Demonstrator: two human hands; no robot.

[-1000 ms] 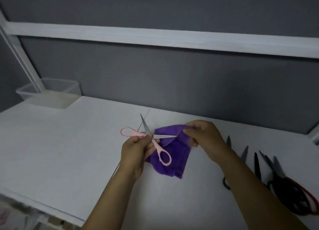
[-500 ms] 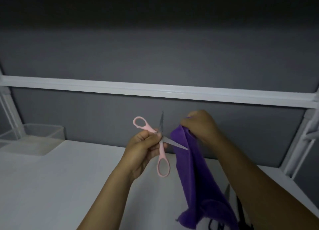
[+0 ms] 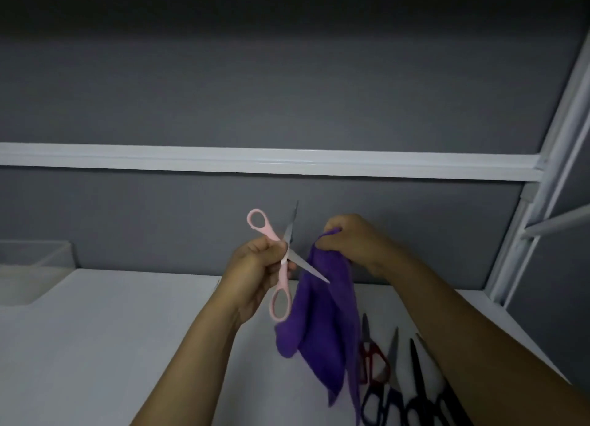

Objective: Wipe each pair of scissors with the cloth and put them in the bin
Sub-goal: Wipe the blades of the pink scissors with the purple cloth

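Head view: your left hand (image 3: 255, 266) grips the pink scissors (image 3: 283, 278) at the pivot, fingers curled round them, raised clear of the surface (image 3: 111, 345). The blades are spread, one pointing to 12 o'clock and the other to 4 o'clock. The lower tip crosses in front of the purple cloth (image 3: 322, 323); whether it touches, you cannot tell. Your right hand (image 3: 354, 237), at 3 o'clock of the scissors, pinches the cloth's top edge, and the cloth hangs loose. The clear bin (image 3: 35, 266) sits at the far 9 o'clock edge, well apart. At 5 o'clock a red-handled pair (image 3: 373, 358) and dark-handled pairs (image 3: 415, 393) lie on the surface.
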